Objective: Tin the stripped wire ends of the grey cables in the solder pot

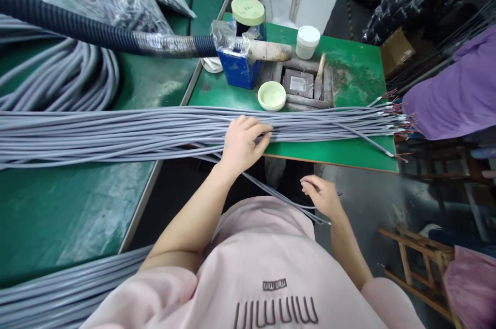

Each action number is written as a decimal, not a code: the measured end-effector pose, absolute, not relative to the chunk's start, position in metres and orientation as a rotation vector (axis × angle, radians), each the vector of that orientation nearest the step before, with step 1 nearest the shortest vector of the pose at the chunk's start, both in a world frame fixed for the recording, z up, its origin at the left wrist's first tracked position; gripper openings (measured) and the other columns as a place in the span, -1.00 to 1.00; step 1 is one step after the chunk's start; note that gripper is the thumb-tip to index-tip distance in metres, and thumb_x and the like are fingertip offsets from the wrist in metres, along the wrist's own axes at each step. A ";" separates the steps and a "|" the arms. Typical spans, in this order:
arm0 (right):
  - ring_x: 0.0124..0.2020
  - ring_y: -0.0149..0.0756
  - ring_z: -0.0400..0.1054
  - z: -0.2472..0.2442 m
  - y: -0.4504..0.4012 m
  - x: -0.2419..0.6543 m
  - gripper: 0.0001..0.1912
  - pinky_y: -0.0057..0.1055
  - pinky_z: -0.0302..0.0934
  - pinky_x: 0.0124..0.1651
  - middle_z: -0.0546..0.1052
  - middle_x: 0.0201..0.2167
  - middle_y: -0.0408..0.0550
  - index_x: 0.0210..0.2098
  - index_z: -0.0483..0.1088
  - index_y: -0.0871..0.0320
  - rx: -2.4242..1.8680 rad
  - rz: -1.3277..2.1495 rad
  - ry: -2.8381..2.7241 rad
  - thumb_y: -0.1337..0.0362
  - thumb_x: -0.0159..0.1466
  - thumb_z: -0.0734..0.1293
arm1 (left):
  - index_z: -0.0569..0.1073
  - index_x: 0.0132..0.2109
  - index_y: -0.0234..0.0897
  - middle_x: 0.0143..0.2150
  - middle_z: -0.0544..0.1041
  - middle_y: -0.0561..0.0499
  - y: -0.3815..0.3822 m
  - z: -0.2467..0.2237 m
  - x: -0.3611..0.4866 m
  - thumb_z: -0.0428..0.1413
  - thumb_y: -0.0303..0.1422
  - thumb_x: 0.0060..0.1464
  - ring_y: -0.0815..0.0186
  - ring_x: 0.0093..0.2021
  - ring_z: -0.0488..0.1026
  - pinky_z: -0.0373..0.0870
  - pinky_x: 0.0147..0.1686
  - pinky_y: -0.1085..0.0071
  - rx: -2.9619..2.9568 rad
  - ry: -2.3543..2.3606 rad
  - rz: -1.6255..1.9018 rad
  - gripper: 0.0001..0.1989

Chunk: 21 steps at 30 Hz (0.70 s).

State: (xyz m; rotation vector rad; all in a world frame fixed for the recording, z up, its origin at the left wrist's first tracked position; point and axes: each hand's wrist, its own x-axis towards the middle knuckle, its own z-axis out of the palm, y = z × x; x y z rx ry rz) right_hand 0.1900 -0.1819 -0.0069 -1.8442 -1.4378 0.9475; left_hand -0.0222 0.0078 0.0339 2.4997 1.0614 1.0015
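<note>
A wide bundle of grey cables (174, 125) lies across the green table, with stripped ends and thin coloured wires (403, 120) at the right. My left hand (244, 145) rests on the front of the bundle, thumb and forefinger closed round a grey cable; the exact grip is partly hidden. A few loose grey cables (275, 193) slant from under the bundle, over the table's front edge, down toward my lap. Just above their ends is my right hand (322, 196), fingers loosely curled and slightly apart, with nothing visible in them.
A black corrugated hose (96, 29) crosses above the table to a blue box (240, 68). Behind the bundle are a pale green lid (272, 95), a white tub (308, 42) and a square sunken pot (298, 83) with a brush (320, 76). A person's purple sleeve (453, 81) is at right.
</note>
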 end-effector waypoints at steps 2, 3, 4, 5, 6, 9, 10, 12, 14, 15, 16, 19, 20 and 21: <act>-0.45 -0.38 0.46 0.003 -0.172 0.192 -0.77 -0.47 0.29 -0.30 0.56 -0.47 -0.13 -0.22 0.50 0.12 -1.818 0.850 -1.414 0.16 0.32 0.25 | 0.56 -0.14 -0.25 -0.23 0.57 -0.06 0.008 0.033 -0.013 0.08 -0.31 0.19 0.19 -0.20 0.39 0.25 -0.20 0.24 2.533 1.032 0.980 -0.80; -0.45 -0.38 0.46 0.007 -0.169 0.194 -0.77 -0.47 0.29 -0.30 0.56 -0.47 -0.13 -0.23 0.50 0.12 -1.807 0.816 -1.408 0.16 0.32 0.25 | 0.56 -0.13 -0.25 -0.21 0.57 -0.07 0.007 0.033 -0.009 0.08 -0.30 0.19 0.18 -0.19 0.39 0.24 -0.20 0.24 2.546 1.026 0.969 -0.80; -0.45 -0.38 0.46 0.010 -0.167 0.195 -0.77 -0.47 0.29 -0.30 0.56 -0.48 -0.13 -0.23 0.50 0.12 -1.799 0.796 -1.408 0.16 0.33 0.25 | 0.55 -0.13 -0.25 -0.21 0.56 -0.08 0.006 0.033 -0.005 0.08 -0.29 0.19 0.17 -0.18 0.38 0.24 -0.20 0.23 2.559 1.018 0.956 -0.79; -0.46 -0.39 0.46 0.011 -0.166 0.196 -0.77 -0.47 0.29 -0.30 0.56 -0.48 -0.14 -0.23 0.50 0.12 -1.797 0.790 -1.410 0.16 0.33 0.25 | 0.55 -0.12 -0.25 -0.20 0.56 -0.08 0.005 0.033 -0.002 0.08 -0.28 0.20 0.16 -0.17 0.38 0.23 -0.20 0.23 2.578 1.003 0.933 -0.78; -0.46 -0.39 0.45 0.012 -0.167 0.197 -0.78 -0.47 0.29 -0.31 0.55 -0.49 -0.14 -0.23 0.50 0.12 -1.798 0.796 -1.413 0.17 0.33 0.25 | 0.55 -0.12 -0.25 -0.20 0.55 -0.09 0.003 0.034 0.002 0.08 -0.27 0.20 0.15 -0.17 0.37 0.22 -0.21 0.23 2.601 0.984 0.908 -0.78; -0.48 -0.40 0.44 0.007 -0.172 0.198 -0.79 -0.47 0.29 -0.33 0.54 -0.50 -0.15 -0.24 0.49 0.13 -1.811 0.864 -1.388 0.18 0.32 0.26 | 0.53 -0.08 -0.24 -0.16 0.53 -0.11 -0.002 0.038 0.014 0.06 -0.25 0.21 0.13 -0.15 0.36 0.20 -0.22 0.22 2.652 0.929 0.864 -0.75; -0.48 -0.40 0.44 0.005 -0.174 0.198 -0.79 -0.46 0.30 -0.33 0.54 -0.50 -0.14 -0.25 0.49 0.13 -1.811 0.897 -1.365 0.18 0.32 0.26 | 0.52 -0.05 -0.25 -0.14 0.53 -0.12 -0.001 0.039 0.020 0.05 -0.26 0.22 0.12 -0.13 0.35 0.19 -0.21 0.21 2.657 0.924 0.867 -0.74; -0.48 -0.40 0.44 0.001 -0.178 0.197 -0.79 -0.46 0.31 -0.34 0.53 -0.50 -0.13 -0.26 0.49 0.14 -1.792 0.971 -1.298 0.18 0.31 0.27 | 0.50 -0.02 -0.26 -0.10 0.51 -0.14 0.003 0.040 0.035 0.04 -0.27 0.22 0.09 -0.09 0.34 0.19 -0.18 0.18 2.664 0.941 0.872 -0.73; -0.50 -0.40 0.43 -0.002 -0.179 0.195 -0.79 -0.46 0.31 -0.37 0.52 -0.51 -0.13 -0.26 0.49 0.15 -1.749 1.057 -1.202 0.17 0.30 0.28 | 0.51 -0.05 -0.27 -0.13 0.51 -0.14 0.012 0.038 0.051 0.06 -0.28 0.20 0.06 -0.08 0.34 0.19 -0.18 0.17 2.696 0.957 0.838 -0.75; -0.51 -0.41 0.43 -0.003 -0.179 0.195 -0.79 -0.47 0.30 -0.40 0.52 -0.50 -0.13 -0.26 0.49 0.15 -1.715 1.101 -1.151 0.16 0.29 0.29 | 0.52 -0.08 -0.28 -0.16 0.51 -0.14 0.017 0.036 0.058 0.07 -0.30 0.19 0.05 -0.09 0.34 0.19 -0.18 0.17 2.723 0.948 0.805 -0.77; -0.52 -0.42 0.42 -0.003 -0.178 0.194 -0.78 -0.48 0.29 -0.44 0.52 -0.50 -0.12 -0.24 0.49 0.16 -1.673 1.145 -1.100 0.15 0.29 0.29 | 0.52 -0.11 -0.29 -0.18 0.51 -0.14 0.021 0.035 0.064 0.08 -0.31 0.18 0.05 -0.10 0.35 0.20 -0.19 0.17 2.747 0.931 0.779 -0.79; -0.56 -0.43 0.41 0.001 -0.167 0.193 -0.72 -0.52 0.20 -0.55 0.55 -0.45 -0.09 -0.18 0.49 0.16 -1.516 1.240 -0.959 0.10 0.28 0.30 | 0.52 -0.16 -0.31 -0.21 0.51 -0.14 0.026 0.040 0.072 0.05 -0.34 0.20 0.07 -0.13 0.36 0.23 -0.20 0.18 2.753 0.884 0.815 -0.81; -0.56 -0.42 0.42 0.004 -0.162 0.195 -0.70 -0.52 0.18 -0.57 0.56 -0.42 -0.07 -0.15 0.47 0.15 -1.460 1.252 -0.909 0.08 0.28 0.30 | 0.51 -0.15 -0.32 -0.22 0.51 -0.14 0.024 0.045 0.070 0.03 -0.34 0.22 0.09 -0.15 0.37 0.24 -0.20 0.19 2.728 0.869 0.872 -0.80; -0.54 -0.40 0.43 0.010 -0.156 0.197 -0.67 -0.52 0.18 -0.58 0.57 -0.39 -0.05 -0.11 0.45 0.14 -1.401 1.244 -0.853 0.05 0.27 0.30 | 0.50 -0.14 -0.33 -0.22 0.52 -0.14 0.020 0.051 0.067 0.02 -0.33 0.24 0.12 -0.16 0.37 0.26 -0.19 0.20 2.693 0.846 0.938 -0.79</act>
